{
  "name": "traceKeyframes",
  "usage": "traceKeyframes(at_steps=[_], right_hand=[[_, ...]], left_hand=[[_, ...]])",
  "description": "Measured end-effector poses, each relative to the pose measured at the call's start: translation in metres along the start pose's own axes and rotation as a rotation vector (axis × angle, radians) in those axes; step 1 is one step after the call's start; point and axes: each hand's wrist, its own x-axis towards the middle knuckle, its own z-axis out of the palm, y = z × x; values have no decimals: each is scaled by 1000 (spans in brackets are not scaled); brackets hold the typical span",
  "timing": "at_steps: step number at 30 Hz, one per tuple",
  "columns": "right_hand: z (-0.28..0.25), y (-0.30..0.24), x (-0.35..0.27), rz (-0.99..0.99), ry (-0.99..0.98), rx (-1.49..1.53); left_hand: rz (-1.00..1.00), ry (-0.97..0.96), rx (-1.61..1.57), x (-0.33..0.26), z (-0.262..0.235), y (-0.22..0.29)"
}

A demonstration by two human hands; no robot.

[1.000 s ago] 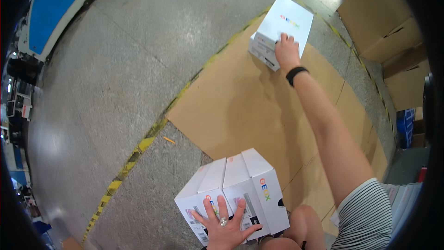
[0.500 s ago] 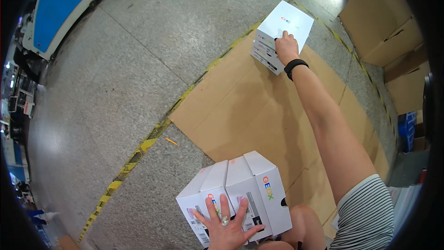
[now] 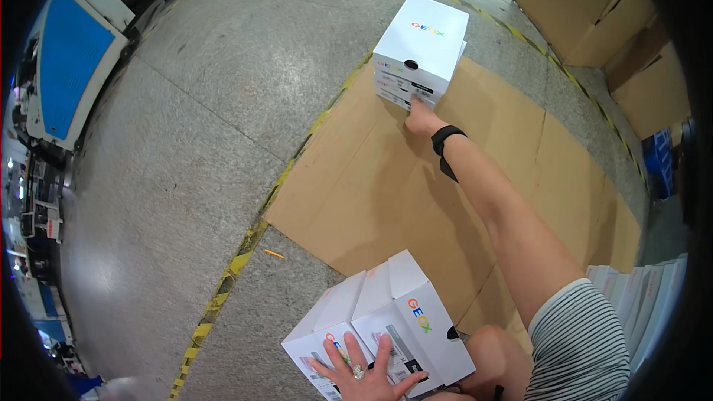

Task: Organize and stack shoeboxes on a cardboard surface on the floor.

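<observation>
Two white shoe boxes (image 3: 416, 312) stand on end side by side close to my body at the bottom. My left hand (image 3: 362, 375) lies across their labelled ends with its fingers spread, wearing a ring. Farther off, a stack of white shoe boxes (image 3: 423, 30) rests at the far corner of a flat cardboard sheet (image 3: 371, 178). My right hand (image 3: 423, 116), with a black band at the wrist, touches the lower front of that stack. One digit is stretched up against the box end; the other fingers are partly hidden.
Yellow-and-black floor tape (image 3: 236, 263) runs along the sheet's left side. A small orange stick (image 3: 274, 254) lies on the grey floor. Large cardboard cartons (image 3: 572, 11) stand at far right, more white boxes (image 3: 642, 301) at lower right. A blue-and-white machine (image 3: 70, 67) is at upper left.
My right hand has left the stack's top front edge and moved down to its lower front. The view has shifted slightly. My left hand stays on the near boxes.
</observation>
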Motion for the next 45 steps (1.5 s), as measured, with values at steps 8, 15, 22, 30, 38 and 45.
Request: traceKeyframes(at_steps=[8,15,22,30,38,45], right_hand=[[-9,13,5,3,-94,-99],[-94,-39,-22,-552,382,-502],[-114,-26,-16,-269,325,-938],[-104,-32,7,-168,356,-1031],[-88,-32,13,-56,339,-1036],[-98,-44,-40,-752,438,-676]], left_hand=[[-71,-99,38,-15,15,7],[59,57,56,-16,10,11],[44,-18,103,-22,15,5],[64,92,64,-16,12,18],[64,61,38,-14,5,22],[57,87,81,2,21,16]])
